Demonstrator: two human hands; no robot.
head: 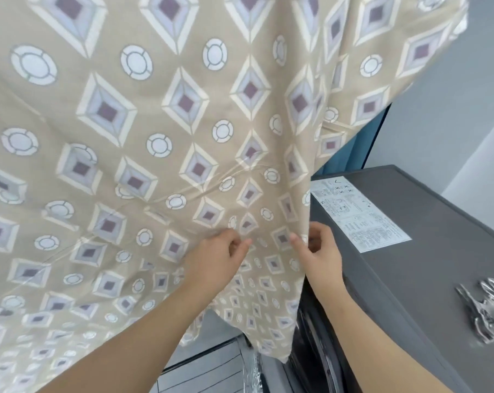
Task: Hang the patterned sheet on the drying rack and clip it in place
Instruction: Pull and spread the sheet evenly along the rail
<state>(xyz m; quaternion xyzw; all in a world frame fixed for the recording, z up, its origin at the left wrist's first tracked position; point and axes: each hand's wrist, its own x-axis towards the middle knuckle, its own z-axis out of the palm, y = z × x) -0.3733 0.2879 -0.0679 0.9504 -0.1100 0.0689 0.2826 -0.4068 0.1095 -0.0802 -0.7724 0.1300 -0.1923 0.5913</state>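
Thin, smooth cloth sheet [155, 137] with slight sheen; shiny metal clips [484, 310]; matt grey machine top [427, 251]; paper label [359, 214].

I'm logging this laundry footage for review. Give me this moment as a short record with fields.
sheet: beige, diamond and ring pattern, hangs down from above the frame
left hand: pinches the sheet, a little in from its right edge
right hand: pinches the sheet's right edge
clips: metal, lying on the machine, untouched
machine: dark grey top, right of the sheet, white label on it
rack: not in view
clips on sheet: none seen
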